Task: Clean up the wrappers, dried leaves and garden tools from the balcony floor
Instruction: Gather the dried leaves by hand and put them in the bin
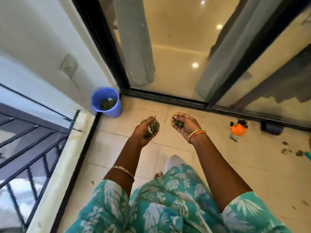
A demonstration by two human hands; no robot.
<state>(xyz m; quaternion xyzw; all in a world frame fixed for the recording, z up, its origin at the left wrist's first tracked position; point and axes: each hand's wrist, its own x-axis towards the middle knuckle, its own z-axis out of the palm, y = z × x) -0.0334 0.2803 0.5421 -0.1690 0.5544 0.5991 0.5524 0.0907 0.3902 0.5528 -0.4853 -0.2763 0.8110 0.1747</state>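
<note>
Green leaves (153,126) are seen, a blue bucket (107,102), an orange-and-black glove (238,128), teal leaf-printed sleeves (107,204), cream floor tiles (168,145).
</note>
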